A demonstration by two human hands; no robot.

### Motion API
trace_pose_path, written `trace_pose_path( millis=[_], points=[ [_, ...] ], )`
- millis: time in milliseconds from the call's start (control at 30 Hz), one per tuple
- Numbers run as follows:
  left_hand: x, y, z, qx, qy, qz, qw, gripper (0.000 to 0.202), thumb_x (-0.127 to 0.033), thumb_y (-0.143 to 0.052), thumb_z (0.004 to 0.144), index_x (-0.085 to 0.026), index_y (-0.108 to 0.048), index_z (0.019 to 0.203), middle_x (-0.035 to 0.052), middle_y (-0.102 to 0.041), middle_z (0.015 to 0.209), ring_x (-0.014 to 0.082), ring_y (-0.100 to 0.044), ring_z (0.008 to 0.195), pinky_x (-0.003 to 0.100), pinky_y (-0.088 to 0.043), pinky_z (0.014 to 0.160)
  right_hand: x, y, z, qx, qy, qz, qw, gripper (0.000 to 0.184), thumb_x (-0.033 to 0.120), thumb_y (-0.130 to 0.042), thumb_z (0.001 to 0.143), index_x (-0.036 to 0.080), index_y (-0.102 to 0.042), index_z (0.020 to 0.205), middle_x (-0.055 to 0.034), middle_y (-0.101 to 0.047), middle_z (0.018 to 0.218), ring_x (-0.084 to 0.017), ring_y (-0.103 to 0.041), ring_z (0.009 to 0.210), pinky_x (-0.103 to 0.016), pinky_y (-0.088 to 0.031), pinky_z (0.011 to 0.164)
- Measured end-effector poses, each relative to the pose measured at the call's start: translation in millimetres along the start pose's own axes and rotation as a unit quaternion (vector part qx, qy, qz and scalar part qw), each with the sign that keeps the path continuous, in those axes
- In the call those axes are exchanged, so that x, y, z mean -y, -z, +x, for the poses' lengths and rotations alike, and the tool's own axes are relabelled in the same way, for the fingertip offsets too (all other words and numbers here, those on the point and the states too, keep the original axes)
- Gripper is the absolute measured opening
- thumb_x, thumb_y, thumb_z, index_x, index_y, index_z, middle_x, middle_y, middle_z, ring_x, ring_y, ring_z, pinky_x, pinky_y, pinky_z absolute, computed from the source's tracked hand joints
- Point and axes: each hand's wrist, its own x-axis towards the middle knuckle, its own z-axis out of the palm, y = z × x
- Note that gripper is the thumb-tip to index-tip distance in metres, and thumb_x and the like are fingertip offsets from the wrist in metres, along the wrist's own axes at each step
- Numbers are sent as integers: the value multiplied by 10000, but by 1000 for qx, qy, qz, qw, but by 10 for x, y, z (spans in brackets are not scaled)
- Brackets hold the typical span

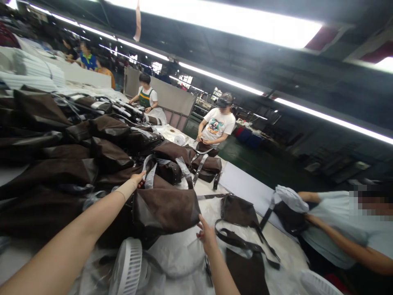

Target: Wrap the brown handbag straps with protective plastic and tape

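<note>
A dark brown handbag (167,207) with shiny, darker corners is tilted up over the table in front of me. My left hand (138,179) is closed at its upper left, by a handle (150,174) that seems wrapped in clear film. At the bag's lower right corner is my right hand (206,234), its fingers apart and a fingertip touching the corner or very near it. The underside of the bag is hidden from me. Just right of my right hand lie a flat brown bag piece (245,268) and dark straps (235,239).
Many similar brown bags (58,174) are heaped on the left. A white fan (127,268) stands close below the bag; another fan (317,282) shows at lower right. A person (337,233) handles a dark bag at right. Two people (216,125) (149,96) work across the table.
</note>
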Motion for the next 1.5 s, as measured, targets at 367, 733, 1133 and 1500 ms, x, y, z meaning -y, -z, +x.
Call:
trace_pose_path(
  millis=[367,733,1133,1500],
  points=[
    [-11,21,-260,-4,-95,98,991,281,-362,-501,825,-121,-621,742,148,-680,791,294,-674,796,343,-509,635,219,162,-50,-84,192,-158,965,413,489,-766,538,157,-690,773,-21,-629,662,-134,-480,528,-267,-381,473],
    [-597,-370,-1186,268,-312,68,909,439,-511,-645,690,-116,-708,871,131,-717,882,299,-658,899,411,-492,847,1272,-368,-474,176,306,-271,896,367,474,-793,556,172,-658,716,61,-462,506,-93,-388,478,-241,-320,471],
    [91,423,-74,-57,-134,240,960,585,-486,-629,717,-47,-625,1103,263,-633,1158,384,-579,1131,420,-473,919,1214,-103,546,-20,223,-347,911,308,436,-537,902,139,-618,924,-17,-644,846,-119,-599,692,-285,-521,642],
    [345,50,240,17,-154,42,987,170,-324,-558,651,-173,-636,662,98,-733,784,297,-674,869,336,-496,778,825,-1088,1895,-4,230,-377,897,329,494,-672,665,203,-573,550,-82,-647,616,-264,-627,711,-315,-425,608]
  ],
)
